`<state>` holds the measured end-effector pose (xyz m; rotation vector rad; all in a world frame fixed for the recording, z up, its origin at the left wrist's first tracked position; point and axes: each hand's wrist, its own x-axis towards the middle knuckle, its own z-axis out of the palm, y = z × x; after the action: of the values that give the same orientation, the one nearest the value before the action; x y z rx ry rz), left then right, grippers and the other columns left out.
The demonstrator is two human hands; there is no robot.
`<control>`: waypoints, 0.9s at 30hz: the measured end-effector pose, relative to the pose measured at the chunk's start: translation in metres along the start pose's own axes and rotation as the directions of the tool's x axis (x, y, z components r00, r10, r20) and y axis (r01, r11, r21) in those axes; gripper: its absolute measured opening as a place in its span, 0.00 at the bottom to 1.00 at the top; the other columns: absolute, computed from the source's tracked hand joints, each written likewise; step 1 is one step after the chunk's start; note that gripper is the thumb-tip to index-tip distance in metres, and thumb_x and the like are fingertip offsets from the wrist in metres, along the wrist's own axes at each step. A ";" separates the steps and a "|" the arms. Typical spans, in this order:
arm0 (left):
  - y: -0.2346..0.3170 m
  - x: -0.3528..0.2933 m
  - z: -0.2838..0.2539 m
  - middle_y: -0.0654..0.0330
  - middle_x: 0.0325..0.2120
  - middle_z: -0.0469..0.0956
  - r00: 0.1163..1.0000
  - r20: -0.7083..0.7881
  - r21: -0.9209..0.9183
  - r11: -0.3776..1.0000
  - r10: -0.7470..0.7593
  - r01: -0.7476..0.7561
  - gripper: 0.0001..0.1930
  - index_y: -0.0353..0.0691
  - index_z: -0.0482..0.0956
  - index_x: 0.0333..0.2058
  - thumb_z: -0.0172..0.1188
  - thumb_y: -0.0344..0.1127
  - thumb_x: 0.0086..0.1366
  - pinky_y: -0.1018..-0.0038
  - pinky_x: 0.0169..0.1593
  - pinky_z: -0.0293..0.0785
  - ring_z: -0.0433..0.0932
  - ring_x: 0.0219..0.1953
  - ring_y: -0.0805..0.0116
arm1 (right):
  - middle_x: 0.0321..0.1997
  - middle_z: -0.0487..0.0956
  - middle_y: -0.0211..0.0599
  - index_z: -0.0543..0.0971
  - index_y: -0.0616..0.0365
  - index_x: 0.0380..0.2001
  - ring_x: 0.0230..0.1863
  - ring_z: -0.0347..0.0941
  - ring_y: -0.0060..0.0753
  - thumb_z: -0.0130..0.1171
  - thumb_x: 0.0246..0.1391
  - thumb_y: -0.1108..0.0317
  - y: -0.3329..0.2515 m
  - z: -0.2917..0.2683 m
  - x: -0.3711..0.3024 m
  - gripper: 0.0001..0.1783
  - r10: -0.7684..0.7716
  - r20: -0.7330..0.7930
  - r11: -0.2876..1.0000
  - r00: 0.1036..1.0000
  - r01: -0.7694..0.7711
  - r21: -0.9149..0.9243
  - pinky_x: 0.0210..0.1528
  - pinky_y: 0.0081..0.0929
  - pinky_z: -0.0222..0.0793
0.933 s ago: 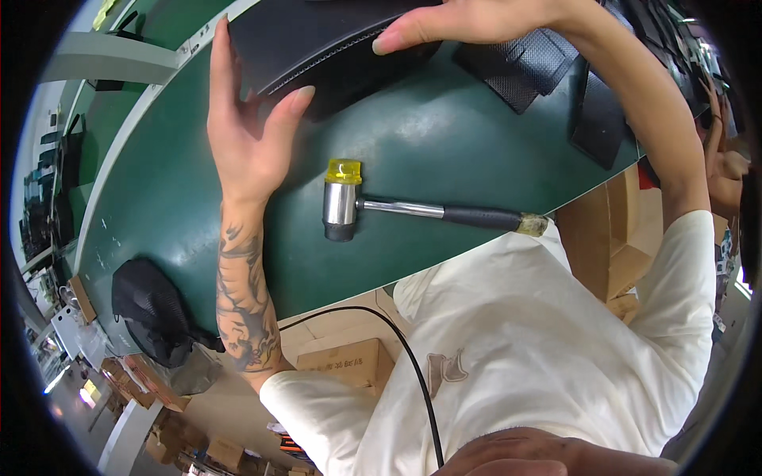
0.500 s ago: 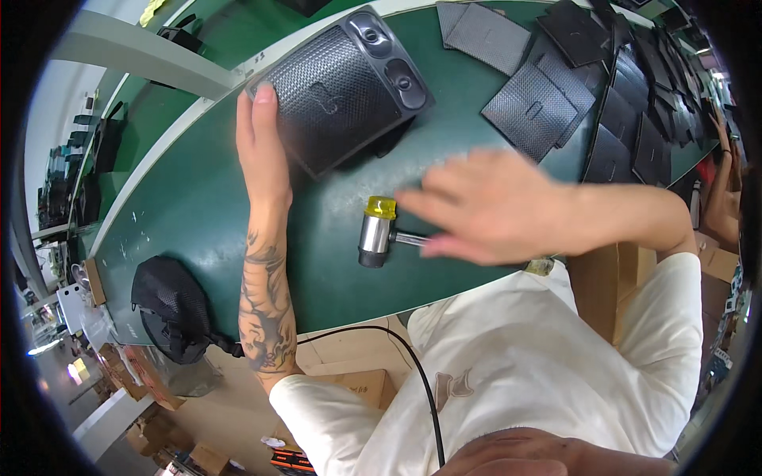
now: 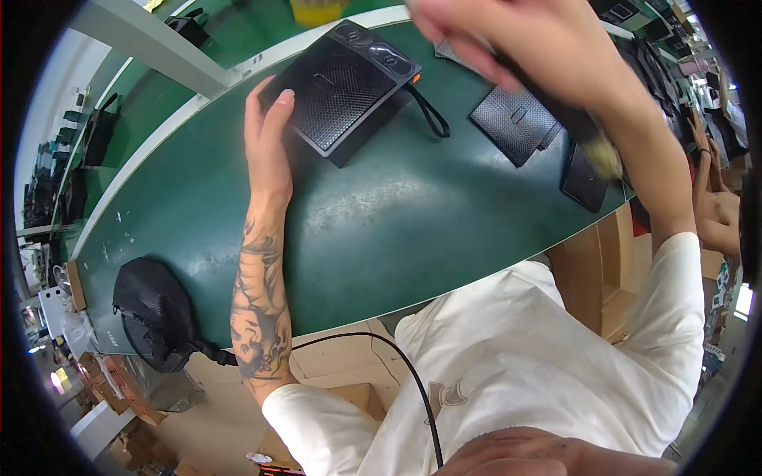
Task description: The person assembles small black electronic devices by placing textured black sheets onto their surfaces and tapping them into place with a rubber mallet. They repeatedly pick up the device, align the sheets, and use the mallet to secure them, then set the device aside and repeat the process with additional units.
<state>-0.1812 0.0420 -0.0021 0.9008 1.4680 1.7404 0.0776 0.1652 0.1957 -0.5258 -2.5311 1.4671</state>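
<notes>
A black box-shaped speaker (image 3: pixel 349 87) lies on the green table, its textured front grille facing up. Two round drivers sit along its far right edge, and a short strap loop (image 3: pixel 430 111) hangs from its right side. My left hand (image 3: pixel 268 119) grips the speaker's left edge, thumb on the front and fingers along the side. Raised over the table's far side, my right hand (image 3: pixel 528 44) is closed round the dark handle of a mallet (image 3: pixel 591 143). The mallet's yellow head, smeared by motion, shows at the top edge above the speaker.
Textured dark panels (image 3: pixel 516 123) lie in a pile at the right, with many more beyond my right arm. A black mesh pouch (image 3: pixel 155 313) rests at the left table edge. A white upright post (image 3: pixel 159 51) stands at the far left. Another person's arm (image 3: pixel 702 170) shows far right.
My right hand has picked the mallet up off the table and lifted it up and away. The speaker now lies flatter and its strap shows; my left hand still holds it.
</notes>
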 end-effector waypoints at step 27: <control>-0.001 -0.002 -0.004 0.63 0.48 0.78 1.000 -0.016 0.017 1.000 -0.011 0.011 0.22 0.36 0.70 0.62 0.57 0.39 0.74 0.78 0.54 0.70 0.76 0.49 0.76 | 0.22 0.76 0.33 0.81 0.73 0.46 0.17 0.70 0.21 0.51 0.69 0.67 0.034 0.020 0.078 0.17 0.101 -0.040 0.994 0.994 -0.099 0.048 0.18 0.23 0.67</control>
<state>-0.1834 0.0379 -0.0034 0.8880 1.4970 1.7330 0.0066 0.1942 0.1538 -0.6783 -2.4654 1.5261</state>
